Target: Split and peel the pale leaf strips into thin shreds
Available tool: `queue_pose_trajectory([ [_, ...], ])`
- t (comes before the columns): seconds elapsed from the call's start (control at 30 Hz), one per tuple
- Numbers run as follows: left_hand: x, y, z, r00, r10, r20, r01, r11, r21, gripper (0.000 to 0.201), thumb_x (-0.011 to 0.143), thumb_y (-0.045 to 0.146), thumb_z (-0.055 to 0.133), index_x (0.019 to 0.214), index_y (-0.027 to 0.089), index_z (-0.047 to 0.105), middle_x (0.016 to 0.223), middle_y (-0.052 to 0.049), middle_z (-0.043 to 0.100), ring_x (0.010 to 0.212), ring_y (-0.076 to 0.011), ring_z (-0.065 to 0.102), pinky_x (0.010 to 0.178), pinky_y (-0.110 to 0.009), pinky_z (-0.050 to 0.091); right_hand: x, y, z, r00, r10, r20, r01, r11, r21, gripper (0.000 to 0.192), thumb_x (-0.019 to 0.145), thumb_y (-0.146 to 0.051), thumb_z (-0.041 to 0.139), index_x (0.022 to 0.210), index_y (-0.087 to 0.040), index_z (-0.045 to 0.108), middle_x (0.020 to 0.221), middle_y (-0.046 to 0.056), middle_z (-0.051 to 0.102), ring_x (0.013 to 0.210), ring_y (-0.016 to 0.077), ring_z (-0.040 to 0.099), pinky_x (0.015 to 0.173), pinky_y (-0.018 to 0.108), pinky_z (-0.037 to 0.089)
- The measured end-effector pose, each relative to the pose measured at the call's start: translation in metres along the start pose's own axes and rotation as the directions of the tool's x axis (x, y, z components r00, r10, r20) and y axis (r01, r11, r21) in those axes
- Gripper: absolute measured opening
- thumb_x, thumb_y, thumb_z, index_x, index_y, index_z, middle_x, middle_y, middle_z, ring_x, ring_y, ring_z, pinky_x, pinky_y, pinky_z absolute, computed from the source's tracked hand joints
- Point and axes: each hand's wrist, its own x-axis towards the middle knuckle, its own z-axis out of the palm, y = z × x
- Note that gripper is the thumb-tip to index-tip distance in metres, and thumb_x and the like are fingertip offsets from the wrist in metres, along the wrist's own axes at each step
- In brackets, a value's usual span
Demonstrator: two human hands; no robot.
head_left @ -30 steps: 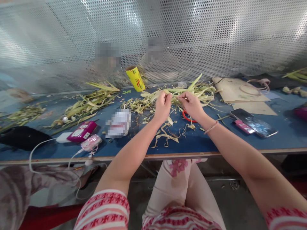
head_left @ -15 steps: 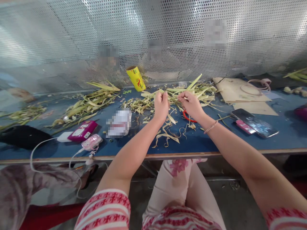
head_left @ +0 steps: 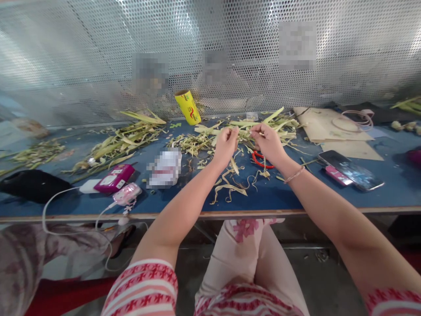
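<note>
My left hand (head_left: 225,145) and my right hand (head_left: 269,142) are raised a little above the blue table (head_left: 289,195), both pinching a thin pale green leaf strip (head_left: 245,130) stretched between them. Behind the hands lies a heap of green and yellow leaf strips (head_left: 253,123). Curled dry trimmings (head_left: 230,182) lie on the table below my wrists. A red ring (head_left: 259,160) sits on the table under my right hand, partly hidden by it.
A yellow roll (head_left: 187,107) leans at the perforated metal screen (head_left: 98,57). Another leaf pile (head_left: 118,140) lies left. A pink power bank (head_left: 110,179), a small pink device (head_left: 126,194) with white cable, phones (head_left: 350,169) and cardboard sheets (head_left: 329,127) lie around.
My hands have stayed over the leaf heap, shifting slightly to the right while working the strip between the fingers. The view has tilted a little.
</note>
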Motion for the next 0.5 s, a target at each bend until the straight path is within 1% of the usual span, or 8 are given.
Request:
queue_pose_trajectory([
  [0.1,-0.004,0.007,0.002,0.984,-0.127,0.129,0.14,0.985,-0.1,0.034,0.086,0.045,0.054,0.064,0.021,0.042,0.048,0.006,0.033,0.04,-0.0065,0.028,0.043,-0.026,0.025,0.002,0.001,-0.004,1.0,-0.007,-0.018,0.007,1.0,-0.011,0.006,0.085,-0.026,0.052,0.08,-0.022,0.051,0.075,0.002,0.055,0.073,0.0147,0.053,0.062,0.03,0.043],
  [0.17,-0.006,0.011,0.003,0.974,-0.148,0.171,0.172,0.976,-0.133,0.031,0.084,0.036,0.057,0.062,0.021,0.041,0.047,0.006,0.031,0.039,-0.0053,0.024,0.043,-0.025,0.021,0.003,0.002,-0.005,0.999,-0.029,-0.033,0.028,0.999,-0.017,0.006,0.085,-0.024,0.052,0.08,-0.022,0.051,0.076,0.002,0.054,0.075,0.0151,0.052,0.063,0.03,0.043],
  [0.23,-0.008,0.014,0.003,0.977,-0.14,0.162,0.162,0.977,-0.136,0.025,0.08,0.027,0.057,0.062,0.021,0.042,0.046,0.007,0.03,0.039,-0.0054,0.023,0.043,-0.025,0.02,0.003,0.002,-0.004,0.998,-0.045,-0.038,0.044,0.999,-0.022,0.006,0.085,-0.022,0.051,0.079,-0.022,0.051,0.076,0.002,0.053,0.076,0.0155,0.052,0.063,0.031,0.043],
  [0.33,-0.009,0.017,0.003,0.985,-0.127,0.121,0.143,0.981,-0.134,0.02,0.077,0.019,0.056,0.061,0.021,0.044,0.044,0.007,0.027,0.039,-0.0055,0.023,0.043,-0.025,0.02,0.003,0.002,-0.004,0.998,-0.046,-0.031,0.046,0.999,-0.025,0.007,0.084,-0.019,0.051,0.078,-0.021,0.051,0.075,0.002,0.053,0.078,0.0158,0.052,0.064,0.031,0.042],
  [0.5,-0.009,0.017,0.002,0.991,-0.08,0.108,0.1,0.975,-0.2,0.017,0.074,0.02,0.06,0.06,0.018,0.05,0.042,0.008,0.029,0.038,-0.0038,0.023,0.042,-0.022,0.018,0.002,-0.001,-0.004,1.0,-0.011,-0.017,0.01,1.0,-0.017,0.008,0.083,-0.015,0.05,0.078,-0.02,0.051,0.075,0.001,0.054,0.077,0.0146,0.052,0.066,0.03,0.042],
])
